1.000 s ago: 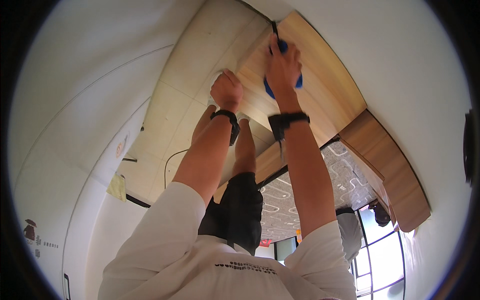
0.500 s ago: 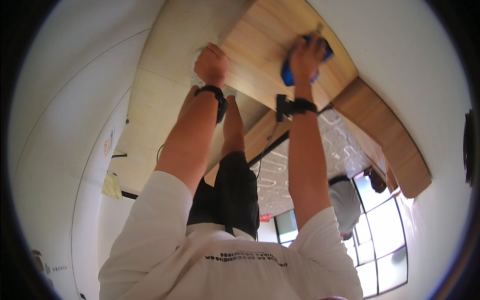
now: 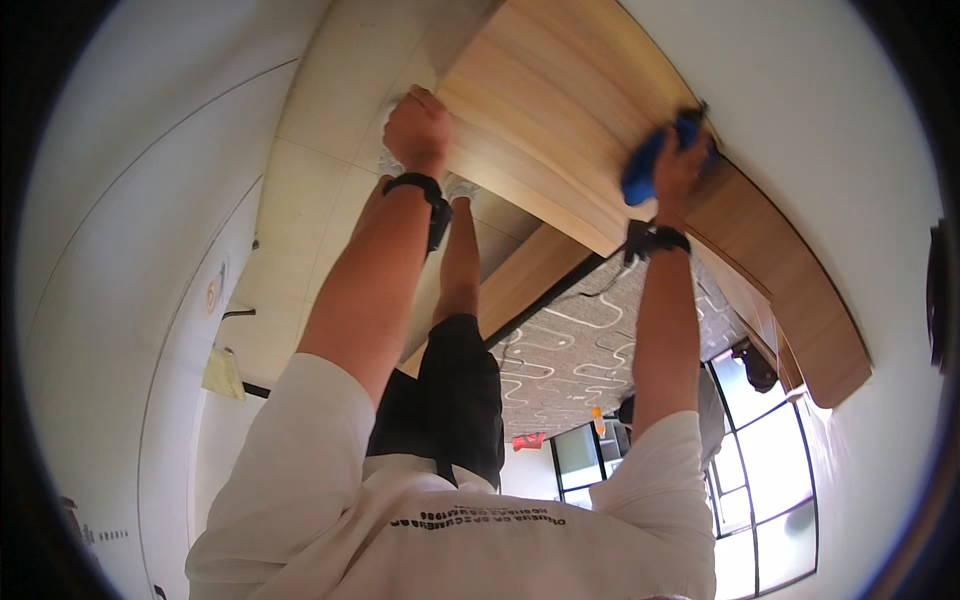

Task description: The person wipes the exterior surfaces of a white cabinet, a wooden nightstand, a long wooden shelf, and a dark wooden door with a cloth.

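My right hand (image 3: 680, 172) is on a blue cloth (image 3: 642, 175), pressing it against the pale wooden tabletop (image 3: 540, 100) near the corner where a wooden side panel begins. Motion blurs its fingers a little, and part of the cloth bunches out past them, with a dark patch at the far end. Close to the tabletop's left edge, my left hand (image 3: 418, 130) is curled into a fist, with nothing seen in it. Black straps with small devices circle both wrists.
A wooden side panel (image 3: 780, 260) runs along the white wall at the right. White cabinet doors (image 3: 150, 250) stand at the left. Beyond the table lie a patterned grey carpet (image 3: 570, 340) and windows (image 3: 770, 450). A person in grey (image 3: 712, 410) is partly hidden behind my right arm.
My right hand has slid to the right and toward me across the tabletop with the blue cloth, reaching the side panel. My left hand stays almost in place, still in a fist.
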The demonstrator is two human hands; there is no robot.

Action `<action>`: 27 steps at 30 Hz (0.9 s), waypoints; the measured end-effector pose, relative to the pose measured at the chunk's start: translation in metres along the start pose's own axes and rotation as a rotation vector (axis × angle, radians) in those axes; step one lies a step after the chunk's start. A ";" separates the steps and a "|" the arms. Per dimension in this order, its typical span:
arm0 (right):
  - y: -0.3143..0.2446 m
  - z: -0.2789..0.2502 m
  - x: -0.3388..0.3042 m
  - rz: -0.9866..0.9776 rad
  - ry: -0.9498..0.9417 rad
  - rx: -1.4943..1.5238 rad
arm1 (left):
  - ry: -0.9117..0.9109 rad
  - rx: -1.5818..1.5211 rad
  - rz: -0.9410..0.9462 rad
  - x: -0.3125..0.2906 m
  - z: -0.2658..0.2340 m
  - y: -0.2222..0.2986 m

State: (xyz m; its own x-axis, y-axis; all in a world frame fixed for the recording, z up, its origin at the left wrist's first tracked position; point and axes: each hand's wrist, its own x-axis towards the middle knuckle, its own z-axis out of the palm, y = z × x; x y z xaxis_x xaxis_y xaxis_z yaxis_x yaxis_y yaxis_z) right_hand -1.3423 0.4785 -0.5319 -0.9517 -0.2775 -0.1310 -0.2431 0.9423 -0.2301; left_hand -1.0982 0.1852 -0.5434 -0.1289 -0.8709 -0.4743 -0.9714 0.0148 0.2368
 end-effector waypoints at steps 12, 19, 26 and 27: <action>-0.159 0.043 -0.089 -0.159 -0.019 0.119 | 0.029 0.037 -0.016 -0.002 0.001 0.008; -0.180 0.044 -0.063 -0.457 -0.075 0.279 | 0.047 0.034 0.032 0.000 0.001 0.004; -0.055 0.015 -0.034 -0.204 0.057 0.203 | 0.041 0.035 0.002 0.000 0.000 0.005; -0.039 0.010 -0.041 -0.078 0.111 0.223 | 0.044 0.035 0.014 -0.002 -0.001 0.008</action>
State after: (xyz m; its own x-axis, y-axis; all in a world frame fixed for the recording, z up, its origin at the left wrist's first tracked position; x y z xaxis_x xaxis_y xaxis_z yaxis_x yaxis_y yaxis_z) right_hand -1.2923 0.4512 -0.5269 -0.9495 -0.3139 -0.0006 -0.2810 0.8509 -0.4439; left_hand -1.1051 0.1859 -0.5396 -0.1345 -0.8911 -0.4334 -0.9761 0.0439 0.2128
